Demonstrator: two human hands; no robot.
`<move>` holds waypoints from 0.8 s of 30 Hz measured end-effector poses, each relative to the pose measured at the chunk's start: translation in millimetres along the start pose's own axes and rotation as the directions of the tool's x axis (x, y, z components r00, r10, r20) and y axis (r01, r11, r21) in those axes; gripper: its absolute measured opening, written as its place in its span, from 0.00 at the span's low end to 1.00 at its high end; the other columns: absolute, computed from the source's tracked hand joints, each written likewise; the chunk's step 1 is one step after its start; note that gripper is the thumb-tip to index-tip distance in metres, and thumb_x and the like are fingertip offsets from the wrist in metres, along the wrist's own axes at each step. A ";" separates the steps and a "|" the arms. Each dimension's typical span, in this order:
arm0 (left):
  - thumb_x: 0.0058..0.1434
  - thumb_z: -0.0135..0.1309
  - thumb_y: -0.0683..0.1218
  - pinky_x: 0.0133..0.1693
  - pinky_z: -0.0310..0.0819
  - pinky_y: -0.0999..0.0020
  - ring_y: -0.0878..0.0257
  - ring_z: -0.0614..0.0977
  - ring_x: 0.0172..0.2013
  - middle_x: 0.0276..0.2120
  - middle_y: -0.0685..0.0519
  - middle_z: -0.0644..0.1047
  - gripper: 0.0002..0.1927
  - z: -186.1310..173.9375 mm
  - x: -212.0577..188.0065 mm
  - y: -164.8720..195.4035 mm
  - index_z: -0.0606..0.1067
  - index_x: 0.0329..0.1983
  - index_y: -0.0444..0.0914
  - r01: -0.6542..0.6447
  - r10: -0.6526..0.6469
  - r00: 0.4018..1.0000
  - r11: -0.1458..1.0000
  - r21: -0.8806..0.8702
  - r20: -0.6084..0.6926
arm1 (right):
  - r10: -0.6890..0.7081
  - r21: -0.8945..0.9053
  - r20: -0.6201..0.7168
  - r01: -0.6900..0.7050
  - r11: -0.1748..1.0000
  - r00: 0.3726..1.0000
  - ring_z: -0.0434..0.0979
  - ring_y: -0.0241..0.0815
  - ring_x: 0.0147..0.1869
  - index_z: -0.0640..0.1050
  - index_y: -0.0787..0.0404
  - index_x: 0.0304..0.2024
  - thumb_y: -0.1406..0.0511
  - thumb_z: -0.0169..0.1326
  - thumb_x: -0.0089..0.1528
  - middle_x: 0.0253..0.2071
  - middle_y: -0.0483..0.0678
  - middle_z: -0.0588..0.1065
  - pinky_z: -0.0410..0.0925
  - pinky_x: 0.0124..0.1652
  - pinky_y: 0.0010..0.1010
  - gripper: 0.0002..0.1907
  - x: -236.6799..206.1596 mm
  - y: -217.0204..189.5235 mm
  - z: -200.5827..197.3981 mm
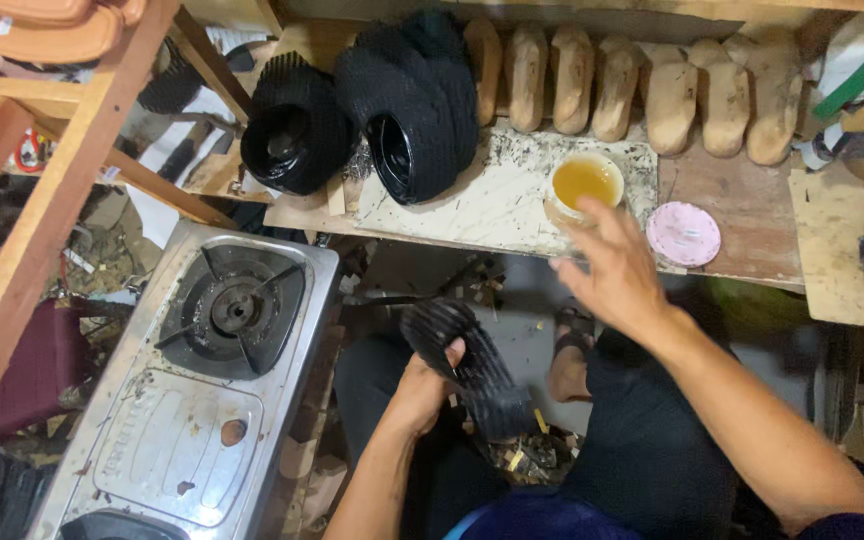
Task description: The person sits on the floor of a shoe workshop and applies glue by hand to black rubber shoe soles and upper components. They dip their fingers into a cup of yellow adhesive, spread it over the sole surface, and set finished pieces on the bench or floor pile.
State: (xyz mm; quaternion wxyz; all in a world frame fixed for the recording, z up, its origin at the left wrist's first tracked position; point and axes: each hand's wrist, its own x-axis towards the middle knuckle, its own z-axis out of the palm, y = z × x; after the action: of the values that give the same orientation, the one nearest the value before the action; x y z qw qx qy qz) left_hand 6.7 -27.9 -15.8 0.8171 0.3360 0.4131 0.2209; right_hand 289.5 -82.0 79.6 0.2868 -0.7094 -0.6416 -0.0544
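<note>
Black shoe sole [467,368] sits in my left hand [420,388], low down over my lap, with its bumpy side up. My left hand is wrapped tight around its edge. My right hand [612,268] is open with the fingers spread, holding nothing, and it hangs just in front of a cup of yellow glue [584,184] on the counter [492,205]. A pink lid [684,234] lies beside the cup. Wooden shoe forms [632,88] stand in a row behind. A metal gas stove [202,380] is on my left.

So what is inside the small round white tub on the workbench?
The white tub holds a yellow-amber liquid, open at the top. The right hand reaches over its near edge, hiding that part of the rim; the tub's depth cannot be seen.
</note>
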 end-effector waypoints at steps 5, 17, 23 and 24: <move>0.64 0.56 0.43 0.42 0.77 0.68 0.66 0.81 0.37 0.37 0.55 0.82 0.09 -0.3 3.9 5.9 0.78 0.44 0.33 -0.101 0.105 0.983 0.994 -0.038 0.150 | 0.062 -0.169 0.067 -0.049 0.984 0.996 0.59 0.66 0.75 0.82 0.63 0.51 0.56 0.63 0.55 0.70 0.62 0.65 0.57 0.67 0.53 0.25 19.4 38.2 2.2; 0.69 0.51 0.47 0.39 0.77 0.69 0.66 0.82 0.34 0.37 0.53 0.82 0.13 -10.8 8.2 -1.9 0.78 0.47 0.32 -0.127 0.122 0.985 0.992 0.027 0.120 | -0.074 0.250 0.037 0.062 0.966 0.997 0.67 0.59 0.73 0.81 0.62 0.35 0.63 0.66 0.56 0.65 0.57 0.70 0.60 0.70 0.45 0.10 -1.4 -3.4 0.4; 0.69 0.51 0.46 0.39 0.78 0.68 0.66 0.81 0.37 0.40 0.53 0.81 0.14 13.4 -5.5 18.4 0.77 0.51 0.31 -0.132 0.130 0.984 0.991 0.005 0.121 | -0.368 0.469 0.137 0.267 0.842 0.920 0.59 0.65 0.75 0.76 0.54 0.59 0.66 0.64 0.53 0.71 0.62 0.59 0.58 0.68 0.54 0.30 -58.3 -63.9 8.8; 0.69 0.51 0.46 0.38 0.78 0.66 0.65 0.82 0.36 0.39 0.53 0.81 0.15 17.6 -10.7 21.6 0.77 0.50 0.30 -0.096 0.093 0.992 0.995 0.024 0.080 | -0.418 0.438 0.128 0.326 0.837 0.900 0.59 0.65 0.76 0.75 0.51 0.61 0.67 0.64 0.52 0.72 0.60 0.59 0.59 0.67 0.55 0.32 -60.2 -62.9 10.4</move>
State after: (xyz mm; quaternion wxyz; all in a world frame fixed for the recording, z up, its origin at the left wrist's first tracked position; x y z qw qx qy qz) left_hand 13.4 -26.5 13.2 0.8165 0.3751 0.3673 0.2401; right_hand 217.0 -129.2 65.4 0.3393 -0.4965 -0.7922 0.1034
